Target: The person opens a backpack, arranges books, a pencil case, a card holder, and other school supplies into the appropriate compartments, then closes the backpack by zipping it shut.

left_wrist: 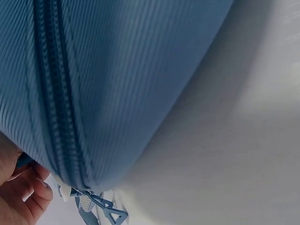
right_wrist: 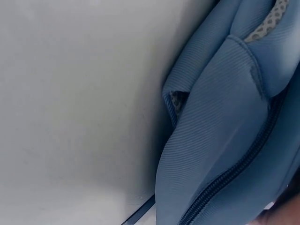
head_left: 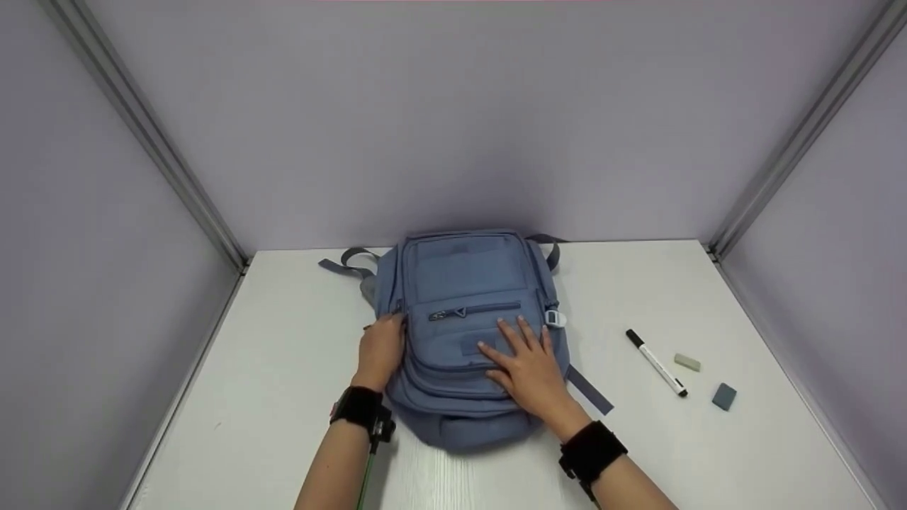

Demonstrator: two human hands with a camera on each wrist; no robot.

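A blue backpack (head_left: 464,312) lies flat on the white table (head_left: 283,397), front side up, its top toward the back wall. My left hand (head_left: 382,343) grips the bag's left side, fingers curled over the edge by the main zip. In the left wrist view my curled fingers (left_wrist: 21,194) sit beside the zip (left_wrist: 56,117) and its blue pull tabs (left_wrist: 101,208). My right hand (head_left: 524,358) lies flat on the front pocket with fingers spread and straight. The right wrist view shows only the backpack's fabric (right_wrist: 225,131) and a zip.
To the right of the bag lie a white marker with a black cap (head_left: 655,363), a pale eraser (head_left: 686,362) and a blue-grey eraser (head_left: 724,396). Grey straps (head_left: 347,261) trail from the bag's top. Booth walls close in the table on three sides.
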